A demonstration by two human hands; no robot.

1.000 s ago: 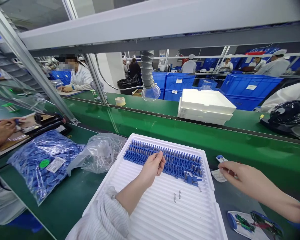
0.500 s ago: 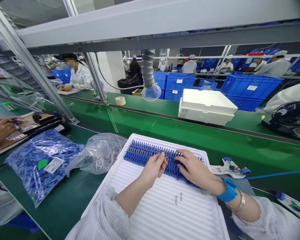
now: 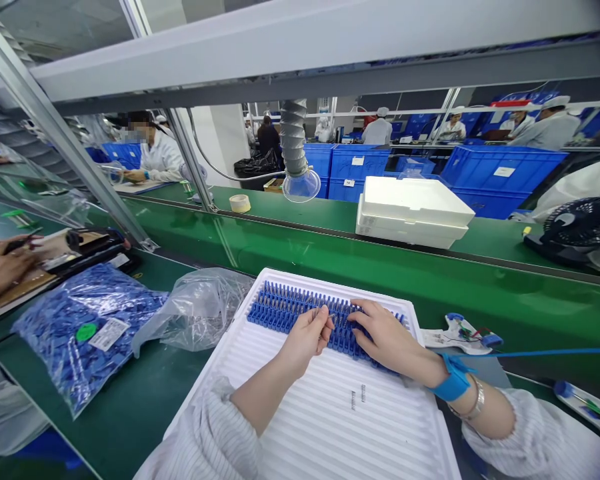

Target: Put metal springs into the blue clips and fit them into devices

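While the left hand pinches springs and the right hand curls half-open over blue clips, hold unclear, a nudge could topple them.

You're on a factory assembly floor: rows of identical blue clips in your ridged tray, ribbed duct hanging over the green counter, stacked white boxes by its near edge, labelled blue bins beyond its far edge, people in white coats further back, blue corded wrist strap on you.
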